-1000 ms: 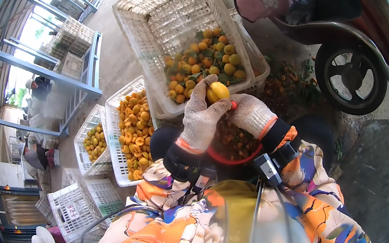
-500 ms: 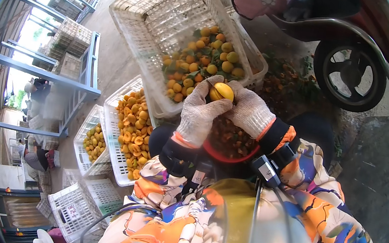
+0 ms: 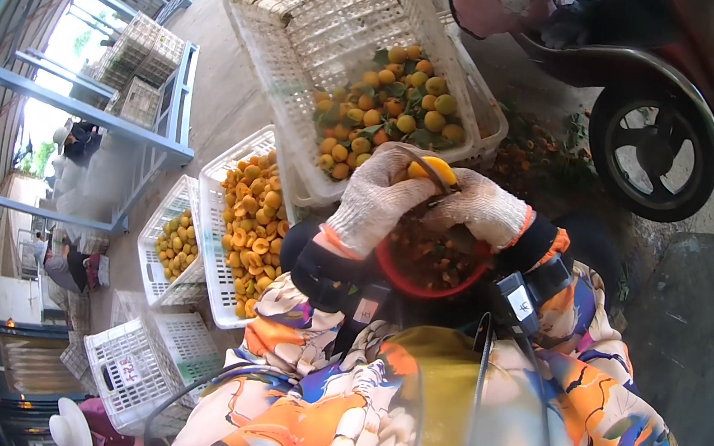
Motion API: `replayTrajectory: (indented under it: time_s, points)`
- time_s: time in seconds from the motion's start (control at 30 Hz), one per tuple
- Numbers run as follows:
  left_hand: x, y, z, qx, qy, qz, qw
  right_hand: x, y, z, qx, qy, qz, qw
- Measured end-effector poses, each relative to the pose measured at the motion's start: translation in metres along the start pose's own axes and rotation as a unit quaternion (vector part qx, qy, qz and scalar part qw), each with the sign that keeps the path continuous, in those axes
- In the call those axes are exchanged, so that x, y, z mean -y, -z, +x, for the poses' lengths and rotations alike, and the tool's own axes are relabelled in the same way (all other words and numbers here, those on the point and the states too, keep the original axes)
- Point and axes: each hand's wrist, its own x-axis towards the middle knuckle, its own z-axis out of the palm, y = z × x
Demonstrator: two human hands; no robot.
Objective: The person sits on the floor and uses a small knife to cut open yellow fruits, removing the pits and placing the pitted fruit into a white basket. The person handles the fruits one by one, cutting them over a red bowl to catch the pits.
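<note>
A yellow-orange apricot point(image 3: 431, 171) is pinched between my two gloved hands above a red tub. My left hand point(image 3: 377, 191), in a pale knitted glove, closes its fingers round the fruit's left side. On the other side, my right hand point(image 3: 488, 212), gloved alike, presses its fingertips to the fruit. A thin, dark, curved strip crosses the apricot; whether it is a tool's edge cannot be made out. Below the hands, the red tub point(image 3: 393, 276) holds brownish scraps or pits. Just beyond them, a large white crate point(image 3: 260, 36) contains whole apricots point(image 3: 383, 99) with green leaves.
To the left stand a white crate point(image 3: 224, 307) of halved apricots point(image 3: 253, 217) and a smaller crate point(image 3: 152, 263) of yellowish fruit. Stacked white crates point(image 3: 140, 370) sit at lower left. A scooter wheel point(image 3: 654, 155) is at the right, near scattered scraps point(image 3: 540, 153).
The apricot has turned in my fingers, and the dark curved strip now lies across it. Both hands have shifted slightly right. The whole view has moved a little too.
</note>
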Motion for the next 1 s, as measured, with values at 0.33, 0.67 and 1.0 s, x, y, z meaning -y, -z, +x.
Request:
replayTrajectory:
  time_s: [0.33,0.67,1.0]
  points:
    - [0.022,0.122,-0.026,-0.392,-0.029,-0.450,0.802,0.032,-0.016,-0.009,-0.091,-0.070,0.060,0.992]
    - [0.057,0.065,-0.024,-0.209,0.066,-0.445,0.868,0.036,-0.026,0.001,-0.130,0.019,0.141,0.981]
    - [0.039,0.022,-0.003,-0.073,0.051,-0.374,0.923,0.039,-0.020,0.003,-0.226,0.205,0.339,0.890]
